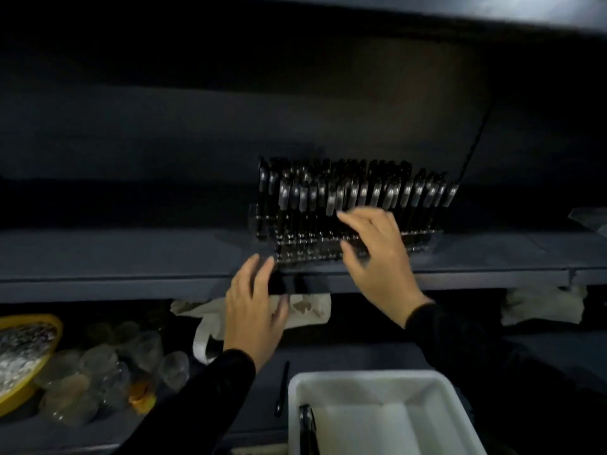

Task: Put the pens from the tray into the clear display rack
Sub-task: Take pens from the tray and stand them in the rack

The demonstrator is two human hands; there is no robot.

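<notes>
Reaching right hand (377, 254), fingers spread — at rack (423, 239)

Black pens (345, 192), white tray (387, 382), yellow bowl (49, 349), grey shelf (115, 254), black sleeves (230, 372).

Dark shelf (131, 254) bearing the clear display rack (328, 247) of upright pens (345, 192), directly behind the right hand (377, 254) and just above the left hand (253, 310).

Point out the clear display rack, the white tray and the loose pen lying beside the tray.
clear display rack (315, 254), head view, front lower wall.
white tray (361, 380), head view, far rim.
loose pen (282, 389), head view, middle of barrel.
</notes>
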